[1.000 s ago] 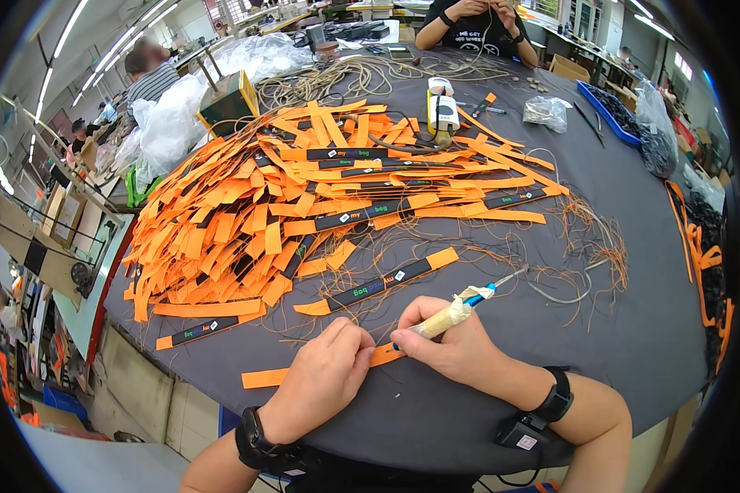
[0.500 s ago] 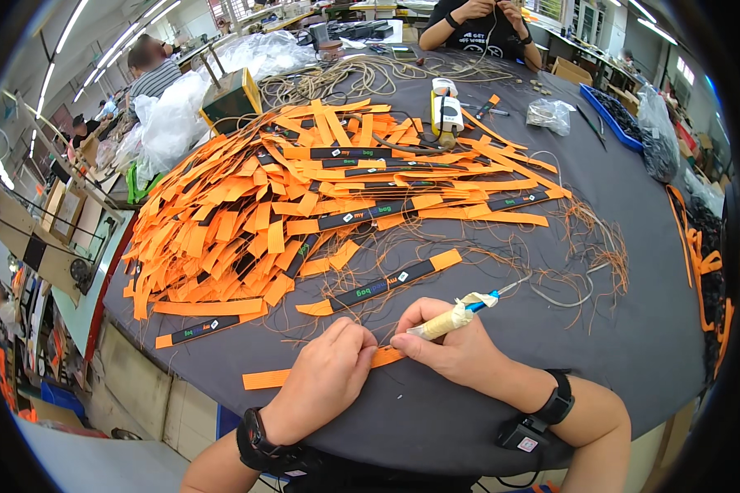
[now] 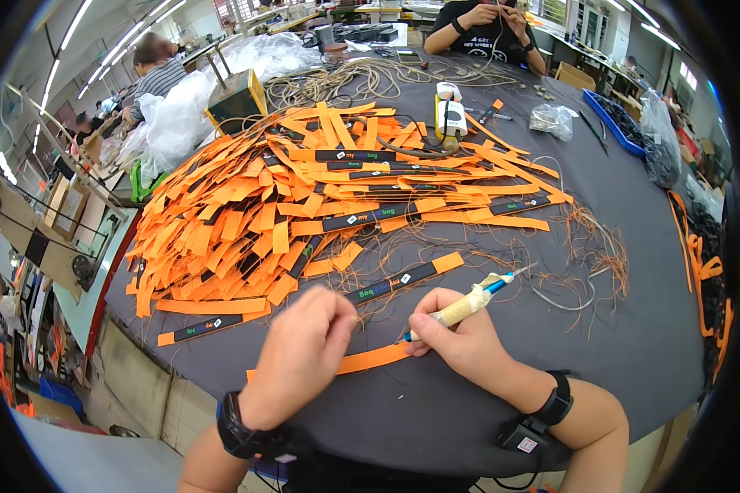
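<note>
A: Left hand (image 3: 308, 337)?
B: Lower middle of the frame, back toward the lens. Fingers curled, thumb drawn in against them. Fingertips face away; cannot tell whether it pinches anything.

A: Right hand (image 3: 456, 329)?
B: Right of centre, gripping a taped tool (image 3: 460, 310) between thumb and fingers. The grip covers part of the shaft; a short blue end shows below. The thin metal point at the upper end is faint against the table (image 3: 633, 329).

A: The orange strip (image 3: 374, 359)?
B: Lower centre, on the near part of the table. The left hand and wrist hide its middle; a scrap of its left end shows beyond. Right end meets the right hand's fingers; contact with the blue end unclear.

A: Other hidden items?
B: A black-and-orange strip (image 3: 396, 282), centre, left end behind the left hand. In the pile (image 3: 222, 226), left of centre, strips overlap too densely to count. Loose threads (image 3: 588, 234) blur together at right. Upper right: a co-worker (image 3: 481, 43), head cut off by the top edge.
</note>
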`<state>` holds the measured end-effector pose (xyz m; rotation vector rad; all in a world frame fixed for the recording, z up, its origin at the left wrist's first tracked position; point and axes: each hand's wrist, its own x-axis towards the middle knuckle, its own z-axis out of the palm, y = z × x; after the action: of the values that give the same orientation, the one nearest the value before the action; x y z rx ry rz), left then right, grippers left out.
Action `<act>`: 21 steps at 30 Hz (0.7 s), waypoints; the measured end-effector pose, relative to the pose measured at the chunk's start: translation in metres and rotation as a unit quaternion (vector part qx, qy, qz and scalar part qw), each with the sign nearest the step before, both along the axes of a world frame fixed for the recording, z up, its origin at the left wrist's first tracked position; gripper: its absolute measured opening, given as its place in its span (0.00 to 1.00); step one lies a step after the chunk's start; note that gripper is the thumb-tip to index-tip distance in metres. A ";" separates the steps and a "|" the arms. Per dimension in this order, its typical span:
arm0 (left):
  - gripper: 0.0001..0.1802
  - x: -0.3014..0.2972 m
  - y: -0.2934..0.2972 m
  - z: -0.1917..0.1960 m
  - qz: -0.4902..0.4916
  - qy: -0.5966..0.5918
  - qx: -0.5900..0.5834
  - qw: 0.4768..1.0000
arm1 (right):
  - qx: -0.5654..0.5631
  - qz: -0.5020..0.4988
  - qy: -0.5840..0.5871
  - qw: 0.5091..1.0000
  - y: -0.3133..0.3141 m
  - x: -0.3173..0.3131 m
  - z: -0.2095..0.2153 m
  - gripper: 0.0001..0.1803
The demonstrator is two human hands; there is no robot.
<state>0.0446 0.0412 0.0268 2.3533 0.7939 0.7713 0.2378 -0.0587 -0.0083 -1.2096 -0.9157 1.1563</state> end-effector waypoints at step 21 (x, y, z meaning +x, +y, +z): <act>0.12 -0.085 -0.029 -0.006 0.021 0.185 0.031 0.982 | 0.069 -0.164 0.097 0.979 0.008 0.014 -0.004 0.11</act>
<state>-0.0402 0.0120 0.0207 2.5836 0.9850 0.3788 0.2522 -0.0504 -0.0122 -1.0658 -0.6106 0.9115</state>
